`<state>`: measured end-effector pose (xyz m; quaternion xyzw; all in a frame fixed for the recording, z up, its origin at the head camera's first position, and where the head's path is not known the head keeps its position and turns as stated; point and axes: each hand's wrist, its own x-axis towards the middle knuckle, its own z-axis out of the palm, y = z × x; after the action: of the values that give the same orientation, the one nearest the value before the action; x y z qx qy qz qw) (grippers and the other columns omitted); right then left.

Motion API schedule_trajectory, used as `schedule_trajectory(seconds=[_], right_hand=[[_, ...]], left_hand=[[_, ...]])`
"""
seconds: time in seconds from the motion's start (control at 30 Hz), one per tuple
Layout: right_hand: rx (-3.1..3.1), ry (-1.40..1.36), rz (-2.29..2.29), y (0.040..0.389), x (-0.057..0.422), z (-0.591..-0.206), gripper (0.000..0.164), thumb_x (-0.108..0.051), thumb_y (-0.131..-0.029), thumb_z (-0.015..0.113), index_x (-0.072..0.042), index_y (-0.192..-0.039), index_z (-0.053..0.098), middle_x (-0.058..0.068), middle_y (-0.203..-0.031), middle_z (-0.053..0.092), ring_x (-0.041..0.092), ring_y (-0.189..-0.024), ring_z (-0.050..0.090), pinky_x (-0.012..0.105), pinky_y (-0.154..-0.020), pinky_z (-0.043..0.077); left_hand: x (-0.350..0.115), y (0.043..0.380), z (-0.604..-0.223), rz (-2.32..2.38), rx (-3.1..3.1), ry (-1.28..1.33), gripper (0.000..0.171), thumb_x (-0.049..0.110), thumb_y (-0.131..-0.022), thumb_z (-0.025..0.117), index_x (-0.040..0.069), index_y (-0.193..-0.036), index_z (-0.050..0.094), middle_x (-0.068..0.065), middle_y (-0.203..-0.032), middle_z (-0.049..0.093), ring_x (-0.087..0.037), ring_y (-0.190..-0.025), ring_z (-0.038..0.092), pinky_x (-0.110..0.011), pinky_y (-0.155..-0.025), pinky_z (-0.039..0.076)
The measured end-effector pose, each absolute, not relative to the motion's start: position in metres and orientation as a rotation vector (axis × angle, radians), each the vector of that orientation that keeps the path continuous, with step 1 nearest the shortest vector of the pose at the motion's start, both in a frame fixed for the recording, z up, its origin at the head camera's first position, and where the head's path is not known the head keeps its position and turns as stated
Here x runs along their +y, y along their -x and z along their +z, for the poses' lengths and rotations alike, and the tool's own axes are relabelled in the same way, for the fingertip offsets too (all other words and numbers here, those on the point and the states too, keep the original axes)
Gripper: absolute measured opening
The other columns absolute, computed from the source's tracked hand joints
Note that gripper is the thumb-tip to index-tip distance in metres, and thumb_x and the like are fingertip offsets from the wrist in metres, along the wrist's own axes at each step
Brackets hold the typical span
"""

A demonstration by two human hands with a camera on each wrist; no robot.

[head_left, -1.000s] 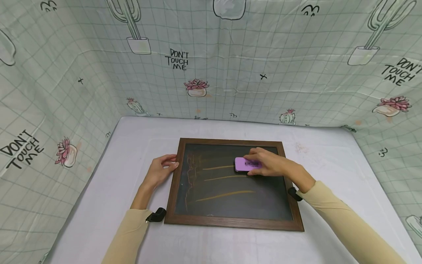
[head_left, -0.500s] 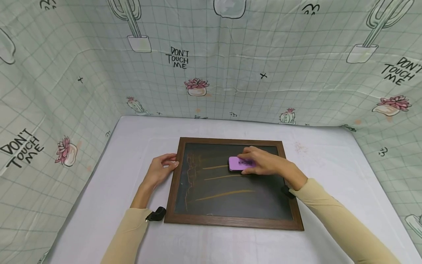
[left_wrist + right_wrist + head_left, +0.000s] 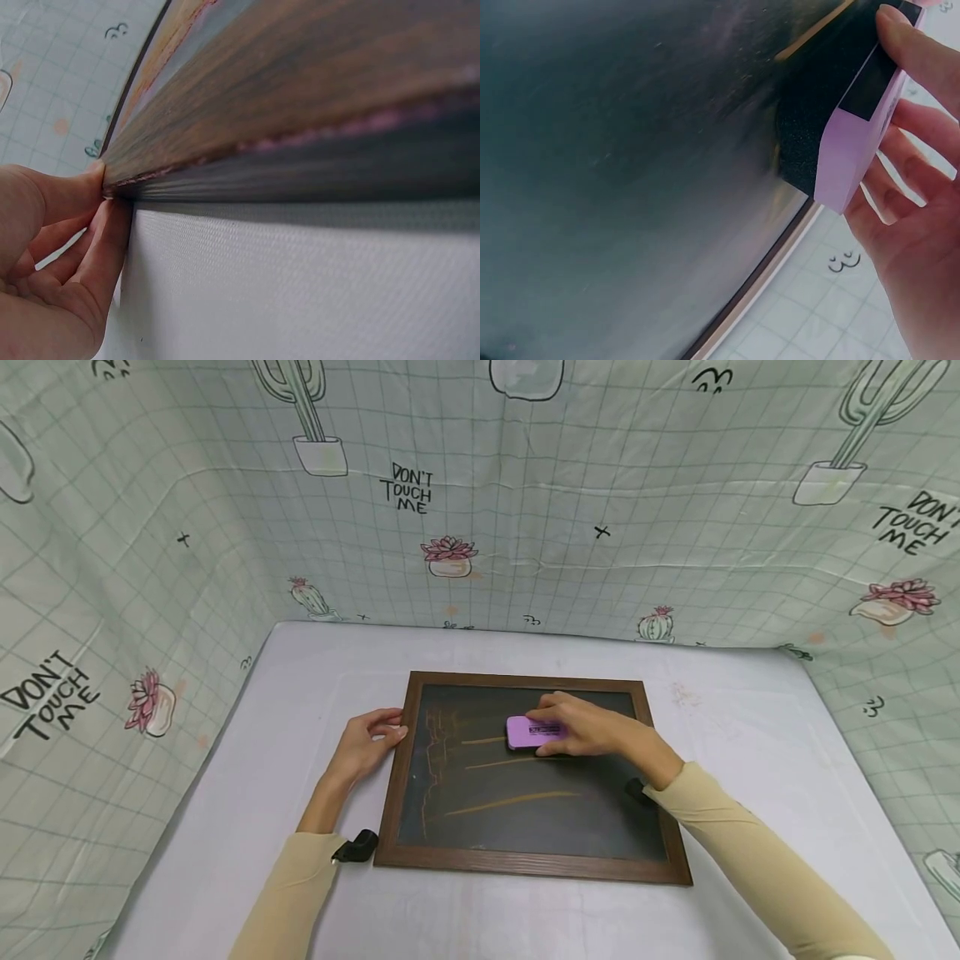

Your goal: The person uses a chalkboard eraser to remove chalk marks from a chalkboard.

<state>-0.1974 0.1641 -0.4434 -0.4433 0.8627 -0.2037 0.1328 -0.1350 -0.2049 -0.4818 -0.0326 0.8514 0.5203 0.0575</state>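
A chalkboard (image 3: 510, 835) in a brown wooden frame lies flat on the white-covered table. My left hand (image 3: 360, 747) pinches the frame's left edge; in the left wrist view the thumb (image 3: 71, 195) lies on the upper edge and the fingers bear on the side below. My right hand (image 3: 588, 727) grips a purple eraser (image 3: 522, 732) on the board's upper middle. The right wrist view shows its black felt (image 3: 810, 112) against the board and the thumb (image 3: 904, 37) along one side. The eraser covers the right end of the top yellow chalk line (image 3: 483, 741).
Two more yellow chalk lines, one of them long (image 3: 513, 802), run below the top one. Wavy orange chalk marks (image 3: 432, 760) stand at the board's left. A pale grid-patterned cloth (image 3: 525, 502) with cactus drawings rises behind and beside the table (image 3: 337, 652).
My right hand has slid the eraser leftward along the top yellow line, covering more of it. The left hand stays at the frame's left edge.
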Motion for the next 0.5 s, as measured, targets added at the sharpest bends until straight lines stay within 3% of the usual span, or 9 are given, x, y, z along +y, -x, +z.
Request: schedule_trajectory(seconds=[0.5], right_hand=[[2.457, 1.336, -0.595, 0.201, 0.143, -0.443, 0.056, -0.029, -0.093, 0.079, 0.003, -0.136, 0.064, 0.006, -0.111, 0.059, 0.017, -0.096, 0.049, 0.035, -0.082, 0.045]], left_hand=[[-0.205, 0.135, -0.482, 1.577, 2.581, 0.108, 0.043, 0.010, -0.100, 0.067, -0.005, -0.140, 0.058, -0.024, -0.129, 0.066, -0.037, -0.116, 0.064, -0.049, -0.101, 0.044]])
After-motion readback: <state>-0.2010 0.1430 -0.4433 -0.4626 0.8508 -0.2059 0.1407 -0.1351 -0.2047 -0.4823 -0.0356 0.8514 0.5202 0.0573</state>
